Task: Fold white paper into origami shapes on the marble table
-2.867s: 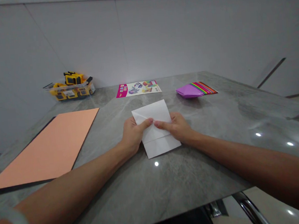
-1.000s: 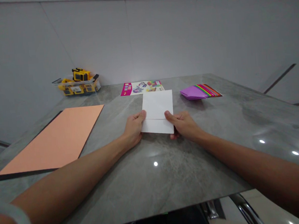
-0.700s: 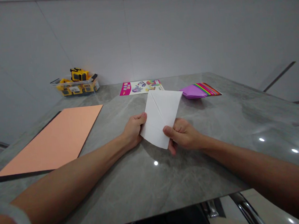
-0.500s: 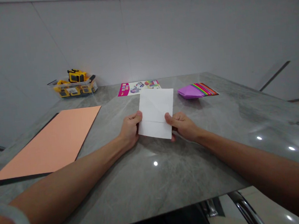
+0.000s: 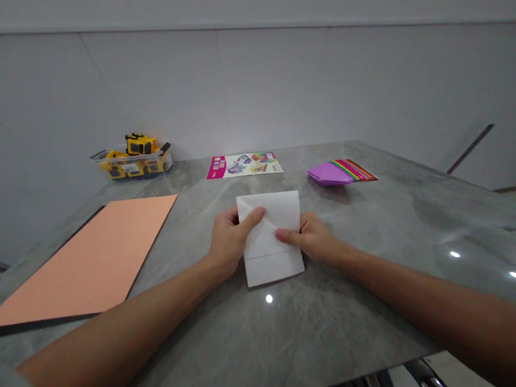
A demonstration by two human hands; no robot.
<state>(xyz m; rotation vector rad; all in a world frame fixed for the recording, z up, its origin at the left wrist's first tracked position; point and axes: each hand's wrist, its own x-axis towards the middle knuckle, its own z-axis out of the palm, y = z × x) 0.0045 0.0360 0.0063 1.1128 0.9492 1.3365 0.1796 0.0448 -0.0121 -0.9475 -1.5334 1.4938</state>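
A folded sheet of white paper is held between both hands above the grey table, with a crease running across its lower part. My left hand grips its left side, the thumb lying on the front near the upper middle. On the right edge my right hand is closed, its thumb pressing on the front of the paper. The other fingers of both hands are mostly hidden behind the sheet.
Orange sheets on a black board lie on the left. At the back are a clear plastic box with yellow toy vehicles, a printed booklet and a fan of coloured paper. The grey marble-look table ends near me.
The white paper has come lower and nearer to me. My left thumb has moved from its left edge onto its front, and my right thumb reaches further in. The view has tilted up slightly.
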